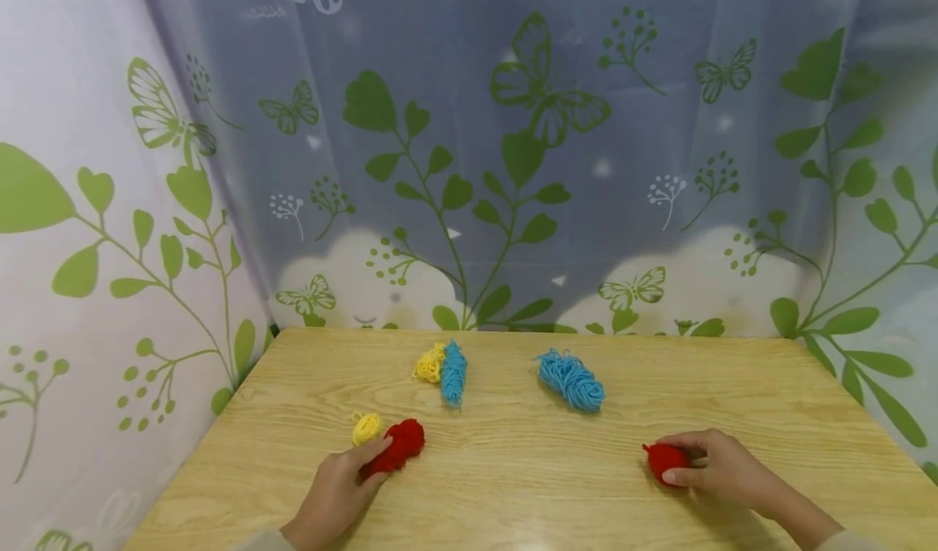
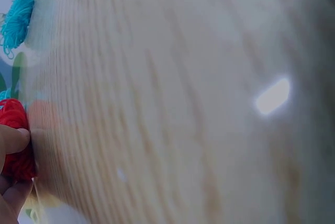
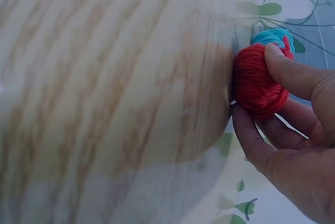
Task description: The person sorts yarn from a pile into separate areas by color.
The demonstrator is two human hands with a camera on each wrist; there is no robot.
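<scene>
My left hand (image 1: 339, 486) grips an elongated bundle of red yarn (image 1: 405, 443) at the left front of the table, thumb and fingers on either side of it. The same red bundle (image 2: 17, 153) shows at the left edge of the left wrist view. Just behind it lies a small ball of yellow yarn (image 1: 366, 428). On the right, my right hand (image 1: 721, 468) holds a rounder ball of red yarn (image 1: 667, 462) between thumb and fingers. In the right wrist view this red ball (image 3: 259, 80) sits close against the tabletop, partly covering blue yarn (image 3: 273, 37) behind it.
Farther back on the wooden table (image 1: 506, 486), a yellow yarn bundle (image 1: 428, 365) lies against a slim blue yarn bundle (image 1: 453, 374). A thicker blue yarn bundle (image 1: 572, 381) lies to their right. Behind the table hangs a curtain (image 1: 454, 63) printed with leaves and butterflies.
</scene>
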